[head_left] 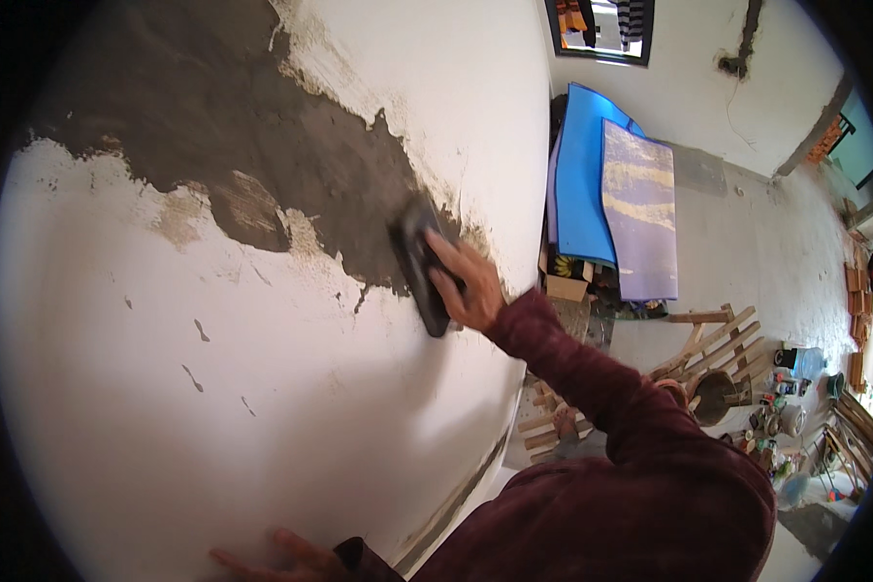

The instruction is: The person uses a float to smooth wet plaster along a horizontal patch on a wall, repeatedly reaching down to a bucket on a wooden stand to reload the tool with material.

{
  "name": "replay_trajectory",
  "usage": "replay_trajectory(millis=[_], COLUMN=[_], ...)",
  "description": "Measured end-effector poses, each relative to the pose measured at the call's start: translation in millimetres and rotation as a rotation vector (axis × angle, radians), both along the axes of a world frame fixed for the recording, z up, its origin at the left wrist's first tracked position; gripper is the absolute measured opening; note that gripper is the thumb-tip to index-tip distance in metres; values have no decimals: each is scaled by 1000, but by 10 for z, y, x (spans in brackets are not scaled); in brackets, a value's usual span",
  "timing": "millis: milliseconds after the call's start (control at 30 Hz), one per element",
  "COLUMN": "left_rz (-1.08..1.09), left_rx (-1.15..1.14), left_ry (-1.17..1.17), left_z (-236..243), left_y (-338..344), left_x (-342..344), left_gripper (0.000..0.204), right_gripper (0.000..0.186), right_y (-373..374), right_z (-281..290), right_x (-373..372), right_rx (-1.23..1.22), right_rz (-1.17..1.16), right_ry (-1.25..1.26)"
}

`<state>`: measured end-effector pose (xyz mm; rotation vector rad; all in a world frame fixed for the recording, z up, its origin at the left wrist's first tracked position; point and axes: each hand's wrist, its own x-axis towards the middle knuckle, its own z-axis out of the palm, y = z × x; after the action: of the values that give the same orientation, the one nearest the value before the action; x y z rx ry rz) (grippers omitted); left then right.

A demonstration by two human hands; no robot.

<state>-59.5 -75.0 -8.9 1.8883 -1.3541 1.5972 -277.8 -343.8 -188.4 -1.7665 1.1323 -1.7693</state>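
My right hand, at the end of a maroon sleeve, is closed round the back of a dark plastering float. The float lies against the wall, at the right end of a band of wet grey mortar. Some motion blur softens the float's upper end. Ragged edges border the mortar, with rough scraped patches beside the white wall surface. Low in the picture, my left hand touches the white wall with its fingers spread and nothing visible in them; the lower edge cuts it off.
Blue and purple foam mats lean against the far wall beneath a small window. Below them are a wooden pallet, a round bucket and a large clear water bottle. Assorted tools and containers clutter the floor at right.
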Motion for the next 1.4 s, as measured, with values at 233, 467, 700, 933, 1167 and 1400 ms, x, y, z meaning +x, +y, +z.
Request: replay_trajectory(millis=[233, 467, 700, 933, 1167, 1400], left_rz=[-2, 15, -42, -3, -3, -88], left_rx=[-24, -54, -41, -25, -47, -21], left_ry=[-22, -95, -198, -290, -109, -147], left_z=[27, -24, 63, 73, 20, 29], left_y=[-58, -77, -153, -82, -72, -40], left_x=[11, 162, 84, 90, 120, 119], left_gripper=[79, 84, 71, 71, 84, 80], right_gripper=[54, 49, 57, 44, 55, 44], right_y=[-512, -537, 243, -491, 242, 0], right_z=[850, 753, -973, 664, -311, -299], right_x=[-90, -98, 93, -136, 68, -7], right_rx=[-283, -274, 267, -186, 151, 193], right_rz=[-71, -108, -43, -85, 155, -5], right_ry=[-83, -159, -114, -69, 18, -319])
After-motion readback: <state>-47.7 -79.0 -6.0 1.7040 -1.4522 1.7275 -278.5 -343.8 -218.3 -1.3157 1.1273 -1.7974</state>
